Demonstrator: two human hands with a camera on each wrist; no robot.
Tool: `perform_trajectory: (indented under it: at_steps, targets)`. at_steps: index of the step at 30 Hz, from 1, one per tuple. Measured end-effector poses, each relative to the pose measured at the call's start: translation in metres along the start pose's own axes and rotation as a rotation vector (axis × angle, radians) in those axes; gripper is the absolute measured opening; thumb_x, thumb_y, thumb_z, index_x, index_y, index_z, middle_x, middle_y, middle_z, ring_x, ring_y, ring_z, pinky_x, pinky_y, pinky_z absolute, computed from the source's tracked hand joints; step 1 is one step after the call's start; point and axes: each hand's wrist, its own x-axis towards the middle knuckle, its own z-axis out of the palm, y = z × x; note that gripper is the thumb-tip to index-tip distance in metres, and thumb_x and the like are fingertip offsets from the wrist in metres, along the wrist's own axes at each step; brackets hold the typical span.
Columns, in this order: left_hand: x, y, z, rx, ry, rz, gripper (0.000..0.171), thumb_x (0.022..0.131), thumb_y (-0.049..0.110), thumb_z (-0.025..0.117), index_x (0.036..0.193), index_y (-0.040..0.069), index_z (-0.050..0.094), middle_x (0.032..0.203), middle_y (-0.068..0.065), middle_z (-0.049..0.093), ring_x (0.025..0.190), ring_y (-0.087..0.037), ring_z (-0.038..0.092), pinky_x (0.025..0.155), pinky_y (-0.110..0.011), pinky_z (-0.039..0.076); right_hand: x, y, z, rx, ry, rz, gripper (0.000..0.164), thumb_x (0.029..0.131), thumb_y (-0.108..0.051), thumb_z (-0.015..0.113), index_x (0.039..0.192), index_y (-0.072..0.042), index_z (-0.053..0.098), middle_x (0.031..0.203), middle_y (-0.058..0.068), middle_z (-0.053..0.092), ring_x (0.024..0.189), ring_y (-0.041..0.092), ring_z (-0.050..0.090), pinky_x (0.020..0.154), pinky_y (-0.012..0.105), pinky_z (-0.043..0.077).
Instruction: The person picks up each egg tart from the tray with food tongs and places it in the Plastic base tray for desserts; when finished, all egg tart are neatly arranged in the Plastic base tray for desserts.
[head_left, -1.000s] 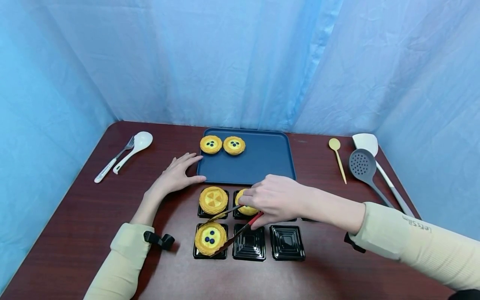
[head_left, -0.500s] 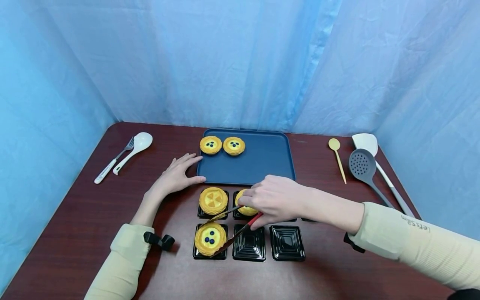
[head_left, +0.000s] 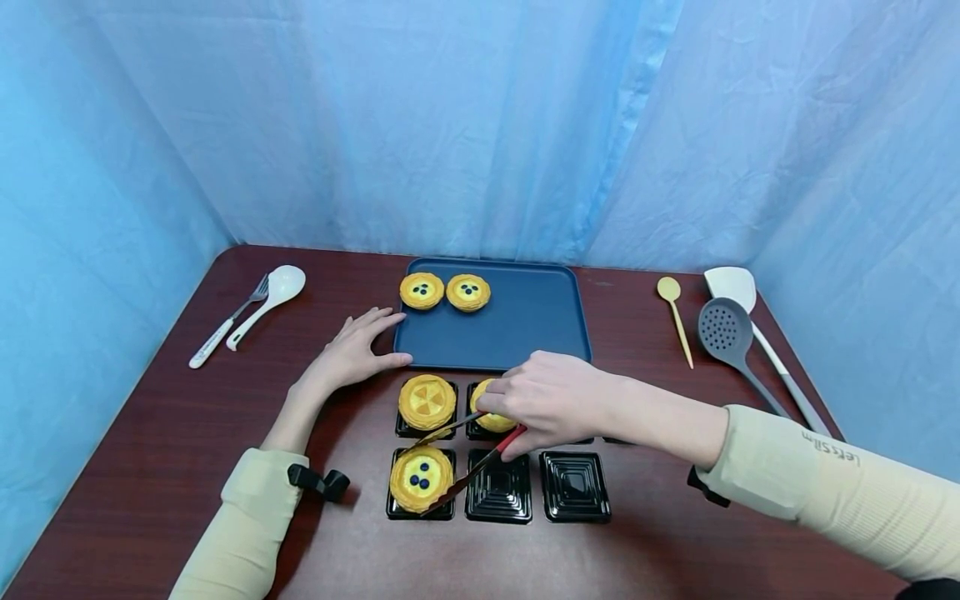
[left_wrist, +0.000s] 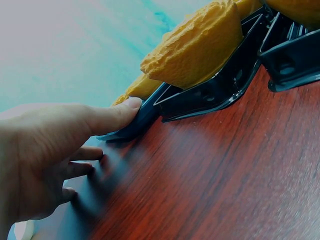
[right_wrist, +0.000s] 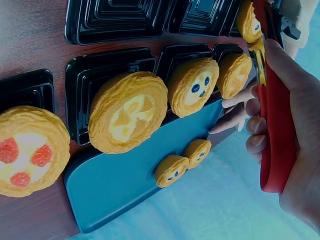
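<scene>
My right hand grips red-handled tongs, whose tips stand on either side of a tart with blueberries. That tart sits in the front left black square plastic tray. In the right wrist view the red handle lies across my palm, fingers curled round it. My left hand is spread at the left edge of a blue tray, with the thumb at its near corner. Two blueberry tarts lie at the blue tray's back left.
Two bare black trays stand in the front row. Behind are a yellow-wedge tart, a blueberry tart, another wedge tart and a red-topped tart. A fork and white spoon lie left; a skimmer lies right.
</scene>
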Motion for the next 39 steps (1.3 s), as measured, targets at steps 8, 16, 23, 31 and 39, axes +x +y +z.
perform_trajectory:
  at_steps: [8,16,23,31,39]
  targets:
    - [0.000,0.000,0.000,-0.003,0.004,-0.002,0.080,0.095,0.045,0.073,0.160,0.014,0.039,0.170,-0.019,0.027,0.161,-0.039,0.015,0.131,-0.063,0.002,0.001,0.000,0.001,-0.004,0.008,-0.006,0.054,0.088,-0.065,0.071,0.117,-0.020,0.066,0.102,-0.010,0.076,0.078,0.006,0.070,0.046,0.021,0.038]
    - [-0.001,0.000,0.000,-0.007,0.012,0.008,0.079,0.095,0.045,0.072,0.160,0.013,0.040,0.169,-0.020,0.028,0.161,-0.040,0.016,0.131,-0.064,0.003,0.001,0.000,0.000,-0.016,0.007,-0.005,0.053,0.088,-0.065,0.071,0.115,-0.020,0.066,0.096,-0.011,0.074,0.074,0.005,0.067,0.045,0.021,0.036]
    - [0.000,-0.001,0.001,-0.004,0.008,0.008,0.079,0.095,0.045,0.072,0.160,0.013,0.039,0.169,-0.020,0.028,0.160,-0.041,0.015,0.130,-0.064,0.002,0.001,0.000,0.000,-0.018,0.002,-0.002,0.053,0.087,-0.065,0.071,0.114,-0.020,0.066,0.095,-0.011,0.074,0.074,0.005,0.067,0.046,0.021,0.036]
    - [0.000,0.000,0.000,-0.002,0.004,0.001,0.080,0.094,0.045,0.073,0.160,0.014,0.039,0.170,-0.019,0.027,0.161,-0.039,0.015,0.131,-0.063,0.002,-0.002,0.002,0.000,-0.007,0.014,-0.007,0.060,0.086,-0.066,0.071,0.122,-0.018,0.066,0.105,-0.008,0.076,0.080,0.006,0.070,0.048,0.022,0.043]
    - [0.001,-0.002,0.001,0.002,0.004,0.007,0.079,0.095,0.045,0.072,0.160,0.014,0.039,0.170,-0.020,0.027,0.161,-0.040,0.015,0.131,-0.064,0.002,-0.006,0.020,-0.013,0.093,0.029,0.063,0.070,0.085,-0.068,0.072,0.132,-0.016,0.067,0.109,-0.004,0.076,0.079,0.008,0.070,0.060,0.026,0.056]
